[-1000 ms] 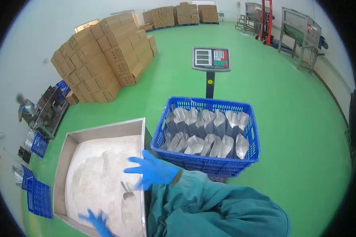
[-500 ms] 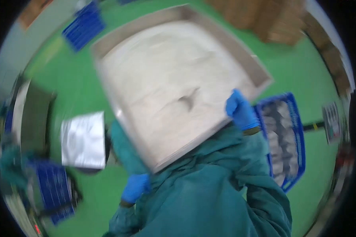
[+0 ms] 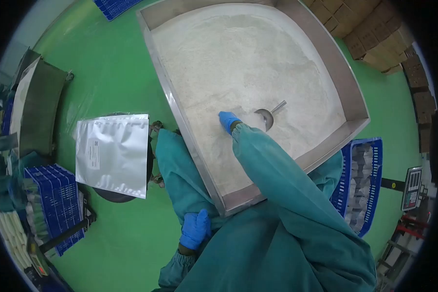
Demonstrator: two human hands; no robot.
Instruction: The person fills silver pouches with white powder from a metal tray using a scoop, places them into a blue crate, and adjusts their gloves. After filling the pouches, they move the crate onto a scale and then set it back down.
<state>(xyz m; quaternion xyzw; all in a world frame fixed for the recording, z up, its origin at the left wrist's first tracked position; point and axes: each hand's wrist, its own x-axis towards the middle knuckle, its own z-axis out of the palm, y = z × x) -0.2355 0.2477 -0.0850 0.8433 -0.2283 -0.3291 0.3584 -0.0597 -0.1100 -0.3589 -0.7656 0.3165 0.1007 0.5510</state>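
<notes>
A wide metal bin (image 3: 170, 104) filled with white powder (image 3: 243, 53) stands in front of me. My right hand (image 3: 228, 121), in a blue glove, is down at the powder's surface. Its fingers are bunched together, and whatever they may hold is hidden. Just right of that hand, a metal scoop (image 3: 266, 119) lies partly sunk in the powder, its handle sticking out, apart from my fingers. My left hand (image 3: 195, 229), also gloved in blue, rests by my thigh outside the bin's near corner. It looks loosely closed, with nothing seen in it.
Left of the bin, a silver foil bag (image 3: 113, 155) lies on a round dark support. A blue crate (image 3: 58, 207) stands farther left, near a second metal bin (image 3: 41, 104). At right are a blue basket of packed bags (image 3: 343, 187) and a scale display (image 3: 411, 189). Cartons (image 3: 374, 36) are stacked behind.
My right hand has left the bin's near rim and reached forward and left into the powder. My left hand stays by my thigh. The whole view has shifted and become sharper.
</notes>
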